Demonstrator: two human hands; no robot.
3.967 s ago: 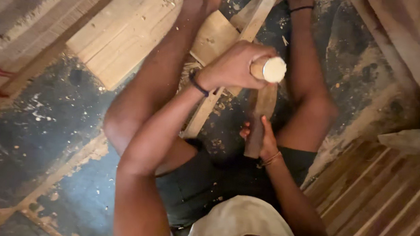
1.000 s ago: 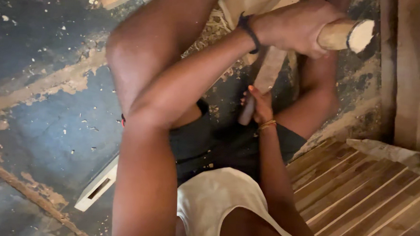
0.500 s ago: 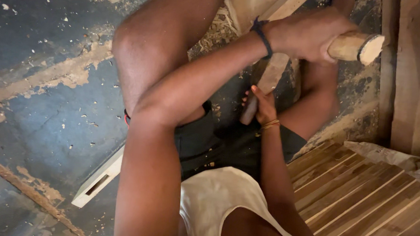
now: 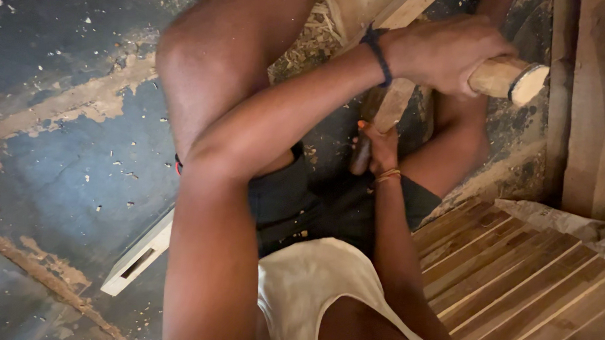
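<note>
I sit on the floor with my knees bent. My left hand [image 4: 447, 54], a black band on its wrist, reaches across my body and grips a round wooden club [image 4: 513, 78] at the upper right. Lower down between my legs, my right hand [image 4: 381, 149], with an orange bracelet, is closed around a dark tool handle [image 4: 358, 162]. That tool stands against a narrow wooden strip [image 4: 393, 106], which runs up toward a pale board [image 4: 362, 11] at the top. The tool's tip is hidden.
A slatted wooden panel [image 4: 513, 278] lies at the lower right. Upright planks [image 4: 596, 100] stand along the right edge. A pale wooden piece with a slot [image 4: 138, 255] lies by my left hip. Shavings [image 4: 307, 43] litter the worn blue floor [image 4: 82, 149].
My left hand with the club has shifted to the right over the last second. My right hand has stayed on the tool between my legs.
</note>
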